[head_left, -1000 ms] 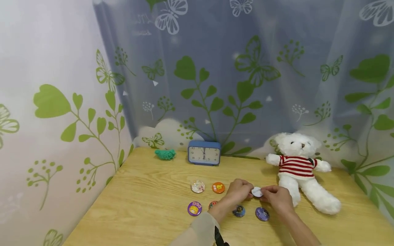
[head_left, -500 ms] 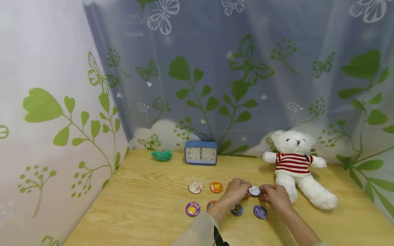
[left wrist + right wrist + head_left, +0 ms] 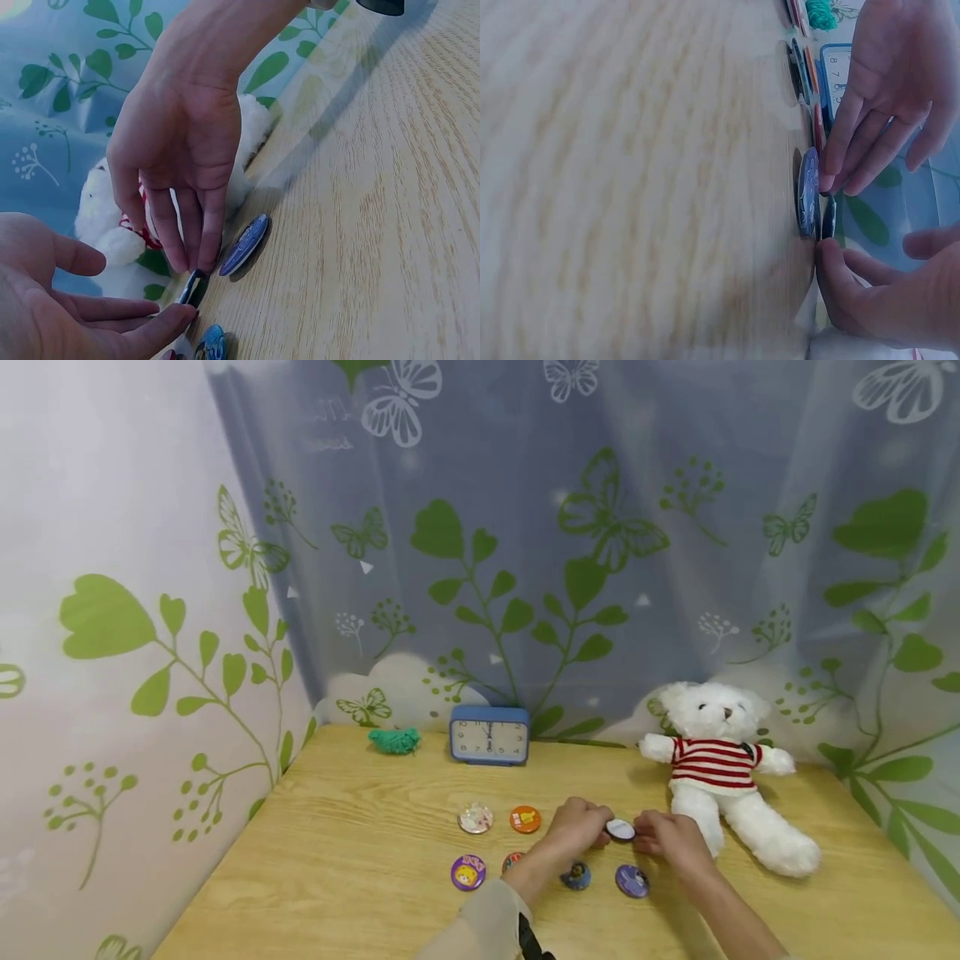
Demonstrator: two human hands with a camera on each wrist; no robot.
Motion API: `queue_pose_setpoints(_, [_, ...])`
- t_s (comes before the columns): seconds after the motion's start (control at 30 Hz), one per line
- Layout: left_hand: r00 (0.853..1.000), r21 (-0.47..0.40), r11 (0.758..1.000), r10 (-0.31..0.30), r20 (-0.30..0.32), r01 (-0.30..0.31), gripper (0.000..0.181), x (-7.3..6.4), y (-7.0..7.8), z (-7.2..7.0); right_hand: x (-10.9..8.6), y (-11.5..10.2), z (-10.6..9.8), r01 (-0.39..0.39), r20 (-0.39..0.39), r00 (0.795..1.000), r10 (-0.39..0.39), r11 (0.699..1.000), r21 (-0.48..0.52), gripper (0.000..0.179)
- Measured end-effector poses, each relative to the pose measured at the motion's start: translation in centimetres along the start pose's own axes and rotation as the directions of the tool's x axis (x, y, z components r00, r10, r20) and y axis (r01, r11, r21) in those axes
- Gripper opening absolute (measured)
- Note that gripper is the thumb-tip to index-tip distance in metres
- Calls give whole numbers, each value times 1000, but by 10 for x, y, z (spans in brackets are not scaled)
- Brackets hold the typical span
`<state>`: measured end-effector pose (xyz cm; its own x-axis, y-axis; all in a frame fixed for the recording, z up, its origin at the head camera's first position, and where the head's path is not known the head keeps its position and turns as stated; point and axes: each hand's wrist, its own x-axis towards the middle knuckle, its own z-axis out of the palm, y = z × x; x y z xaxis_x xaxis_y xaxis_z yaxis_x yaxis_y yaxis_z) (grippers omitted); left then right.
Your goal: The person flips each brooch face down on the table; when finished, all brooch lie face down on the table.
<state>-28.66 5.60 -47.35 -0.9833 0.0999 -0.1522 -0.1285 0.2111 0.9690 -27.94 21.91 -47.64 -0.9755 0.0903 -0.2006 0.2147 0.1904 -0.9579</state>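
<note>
A round button badge (image 3: 620, 830) with a whitish face up and a dark rim sits between the fingertips of both hands in the head view. My left hand (image 3: 576, 827) touches its left edge with straight fingers, the thumb held apart in the left wrist view. At the opposite edge are the extended fingertips of my right hand (image 3: 675, 842), whose thumb is also off the badge. In the left wrist view the badge (image 3: 193, 289) appears edge-on, close over the table. A purple badge (image 3: 632, 881) and a blue badge (image 3: 577, 875) lie nearer the front.
Further left lie an orange badge (image 3: 525, 819), a pale badge (image 3: 476, 817), a yellow-and-purple badge (image 3: 468, 872) and a red badge (image 3: 513, 861) partly hidden by the left arm. Behind stand a blue clock (image 3: 489, 736), a green bundle (image 3: 395, 742) and a white teddy bear (image 3: 716, 760).
My right fingertips have drawn back from over the badge to its edge. The badge stays at about the same spot, its dark rim showing more. The head view has shifted slightly.
</note>
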Motion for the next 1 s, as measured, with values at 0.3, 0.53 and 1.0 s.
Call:
queue_pose_setpoints(0.3, [1000,17,1000,7,8,-8,21,-1,-1,-3,-3,-1,-1,12,45,999,-11,1000,-16,48])
queue_pose_setpoints(0.53, [1000,19,1000,22,13,-22,21,-6,-3,-8,-5,3,1,9,56,998,-12,999,48,46])
queue_pose_setpoints(1.0, [995,-19,998,65,77,-64,28,-28,11,-21,-28,8,-31,78,230,968,-100,992,101,56])
